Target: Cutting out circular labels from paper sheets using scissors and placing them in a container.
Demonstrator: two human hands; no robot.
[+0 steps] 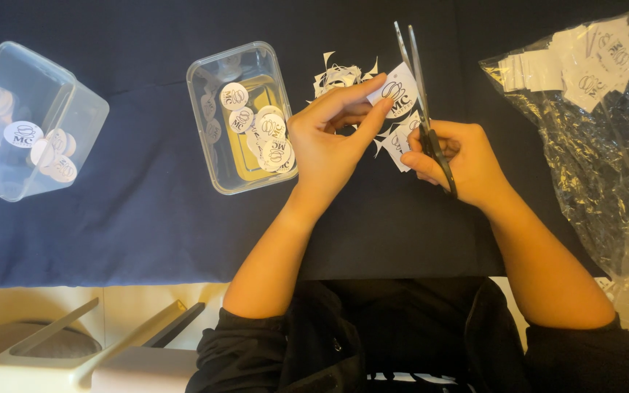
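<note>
My left hand pinches a small white paper square with a round printed logo between thumb and fingers. My right hand grips a pair of scissors, blades pointing away from me and set against the right side of that paper. White paper scraps lie on the dark blue cloth just beyond my hands. More offcuts sit under and between the hands.
A clear plastic tub holding several cut round stickers stands left of my left hand. A second clear tub with round stickers lies tipped at far left. A crinkled clear bag of uncut white squares is at right. A white device sits at lower left.
</note>
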